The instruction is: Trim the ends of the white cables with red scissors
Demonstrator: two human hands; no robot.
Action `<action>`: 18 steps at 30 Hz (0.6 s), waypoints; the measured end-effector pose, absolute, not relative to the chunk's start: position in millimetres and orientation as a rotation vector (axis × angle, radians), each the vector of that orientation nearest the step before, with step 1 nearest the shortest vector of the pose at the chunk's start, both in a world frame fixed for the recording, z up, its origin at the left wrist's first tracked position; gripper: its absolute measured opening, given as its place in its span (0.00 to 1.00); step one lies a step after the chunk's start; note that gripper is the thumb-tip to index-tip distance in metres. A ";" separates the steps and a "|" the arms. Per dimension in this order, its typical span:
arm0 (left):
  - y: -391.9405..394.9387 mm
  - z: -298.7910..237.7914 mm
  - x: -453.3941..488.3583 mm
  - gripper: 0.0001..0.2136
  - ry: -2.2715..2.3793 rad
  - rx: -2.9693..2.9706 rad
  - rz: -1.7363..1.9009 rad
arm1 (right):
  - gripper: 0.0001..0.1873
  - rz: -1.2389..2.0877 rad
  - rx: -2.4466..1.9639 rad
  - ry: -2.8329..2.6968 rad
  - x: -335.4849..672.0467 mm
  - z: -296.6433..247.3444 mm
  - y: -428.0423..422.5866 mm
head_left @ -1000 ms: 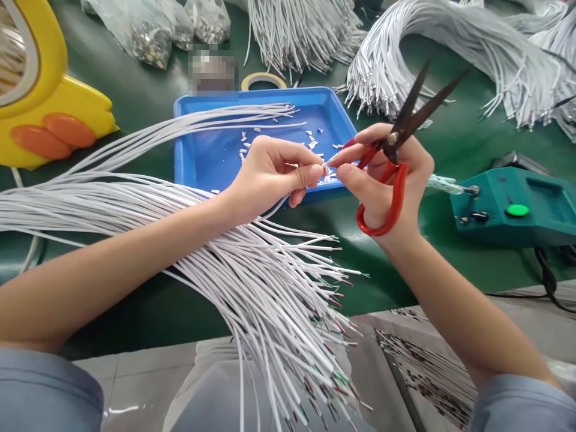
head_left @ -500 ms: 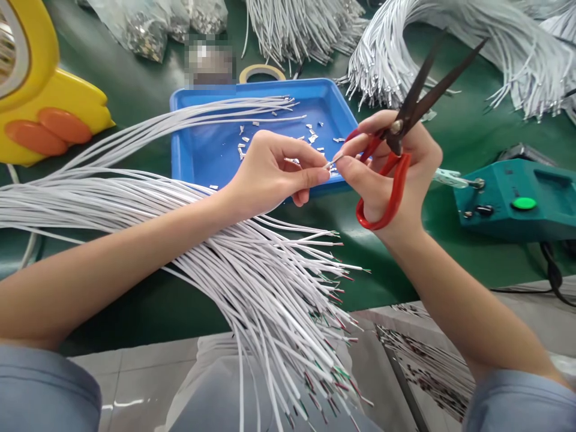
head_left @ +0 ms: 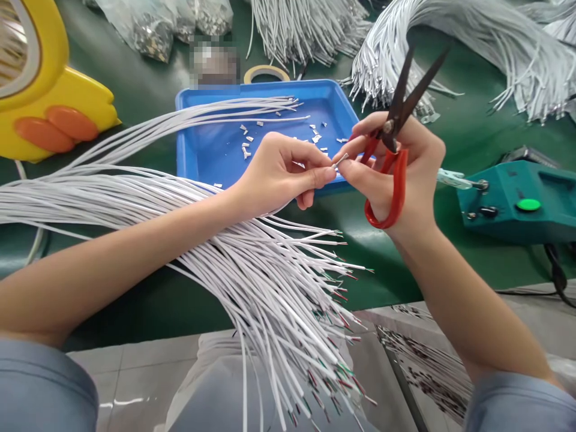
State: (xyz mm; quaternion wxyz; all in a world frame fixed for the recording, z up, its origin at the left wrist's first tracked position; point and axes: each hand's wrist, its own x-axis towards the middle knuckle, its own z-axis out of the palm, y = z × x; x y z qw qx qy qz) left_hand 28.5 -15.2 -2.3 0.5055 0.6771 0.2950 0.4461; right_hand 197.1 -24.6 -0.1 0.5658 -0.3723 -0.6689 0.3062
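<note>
My left hand (head_left: 290,171) pinches a white cable close to its end, over the front of a blue tray (head_left: 183,144). The cable's stripped end (head_left: 341,161) pokes out between the fingertips of both hands. My right hand (head_left: 400,174) has red-handled scissors (head_left: 396,186) hooked on its fingers, blades apart and pointing up and away; its thumb and forefinger meet at the cable end. Under my left forearm lies a thick bundle of white cables (head_left: 252,270), with red and green wire ends fanned toward me. Small whitish scraps (head_left: 246,153) are scattered in the tray.
Several white cables (head_left: 234,112) rest across the tray's back. Behind it are a tape roll (head_left: 267,73), bags of metal parts (head_left: 153,36) and more cable bundles (head_left: 292,27). A yellow duck-shaped device (head_left: 85,102) stands left, a teal machine (head_left: 508,204) right.
The scissors have swung slightly left and more upright. The right fingertips have shifted a little along the cable end, which shows more clearly now. The view has moved slightly.
</note>
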 end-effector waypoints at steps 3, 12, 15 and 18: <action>-15.7 -2.4 29.5 0.04 0.735 1.627 1.085 | 0.14 0.754 -0.847 -1.570 198.6 -0.7 -22.9; -15.4 -1.9 29.5 0.04 0.799 1.630 1.041 | 0.15 0.852 -0.806 -1.523 198.4 -6.6 -22.4; -14.6 -1.6 28.3 0.07 0.760 1.614 0.994 | 0.15 0.855 -0.776 -1.545 198.7 -7.9 -20.5; -13.9 -1.9 27.6 0.09 0.727 1.580 0.952 | 0.15 0.838 -0.776 -1.535 198.7 -8.9 -18.5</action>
